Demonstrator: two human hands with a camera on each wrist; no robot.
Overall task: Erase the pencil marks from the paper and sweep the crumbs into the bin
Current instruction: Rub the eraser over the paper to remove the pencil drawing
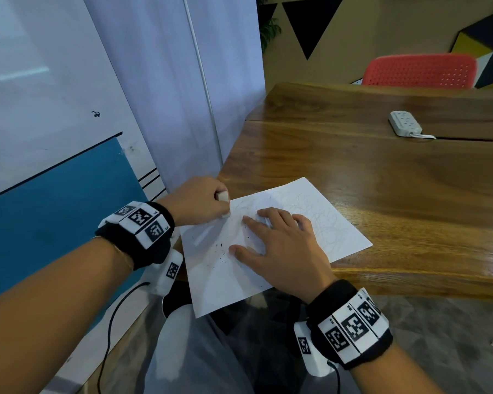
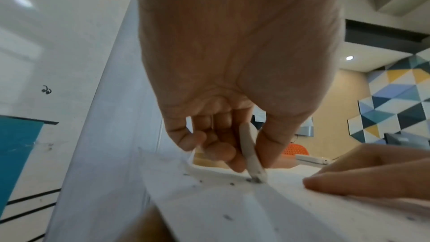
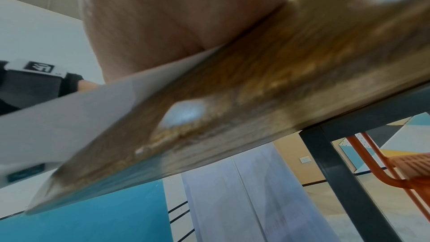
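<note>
A white sheet of paper (image 1: 310,206) with faint pencil scribbles lies on the near left corner of the wooden table (image 1: 382,166), its near end hanging past the edge. My left hand (image 1: 199,201) pinches a white eraser (image 1: 223,198) and presses its tip on the paper's far left part; the eraser (image 2: 251,155) shows clearly in the left wrist view, with dark crumbs (image 2: 253,179) at its tip. My right hand (image 1: 276,240) lies flat on the middle of the sheet, fingers spread. Dark crumbs (image 1: 221,253) dot the paper beside my thumb. No bin is in view.
A white power strip (image 1: 404,123) lies on the far right of the table. A red perforated chair (image 1: 419,71) stands behind the table. A white and blue wall panel (image 1: 69,137) runs close along the left. Dark table legs (image 3: 337,172) show in the right wrist view.
</note>
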